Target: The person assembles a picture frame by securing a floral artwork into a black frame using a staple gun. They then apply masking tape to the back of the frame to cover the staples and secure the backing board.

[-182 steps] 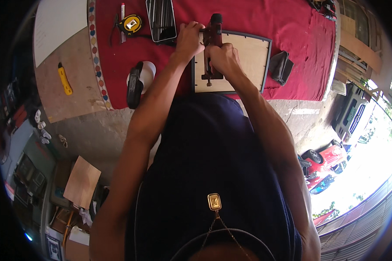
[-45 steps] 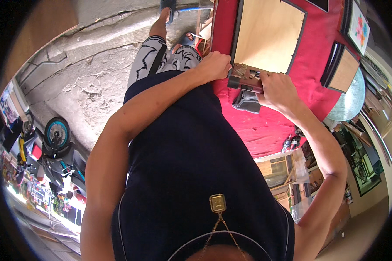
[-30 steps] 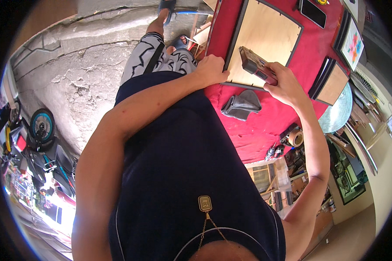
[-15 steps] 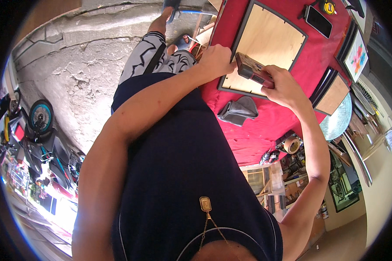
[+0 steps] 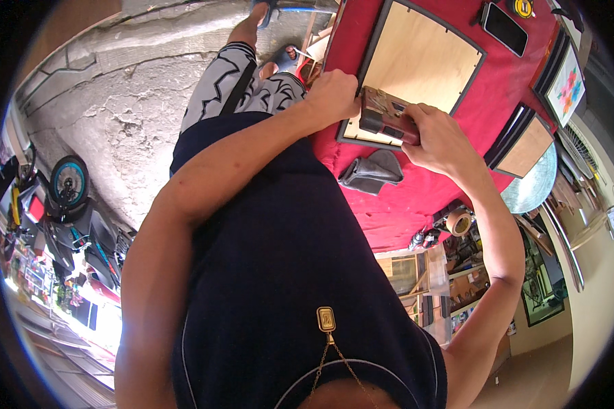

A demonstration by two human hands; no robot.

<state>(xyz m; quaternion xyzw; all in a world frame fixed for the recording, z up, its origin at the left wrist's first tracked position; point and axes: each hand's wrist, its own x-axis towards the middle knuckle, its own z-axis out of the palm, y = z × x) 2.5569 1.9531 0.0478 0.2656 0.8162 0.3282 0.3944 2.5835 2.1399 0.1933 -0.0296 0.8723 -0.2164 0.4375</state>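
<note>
My left hand (image 5: pixel 333 95) is closed at the left edge of the black picture frame (image 5: pixel 472 76), its fingertips hidden, so what it grips is unclear. My right hand (image 5: pixel 433 140) is closed round a maroon, handheld metal tool (image 5: pixel 381 112), held over the lower left of the frame's pale wooden backing (image 5: pixel 419 54). The tool's nose is close beside my left hand. A folded grey cloth (image 5: pixel 372 170) lies below the frame on the red-covered table (image 5: pixel 382 221).
A phone (image 5: pixel 503 28), a tape measure (image 5: pixel 523 8) and other frames (image 5: pixel 564 85) sit at the right. A tape roll (image 5: pixel 458 221) and drill-like tools (image 5: pixel 424 237) are at the near end. My legs (image 5: pixel 215 85) are over concrete; a motorbike (image 5: pixel 75 218) stands left.
The view has turned round the table since the earliest frame, when both hands held the tool. In the last second my right hand brought the tool leftward and down toward the frame's edge.
</note>
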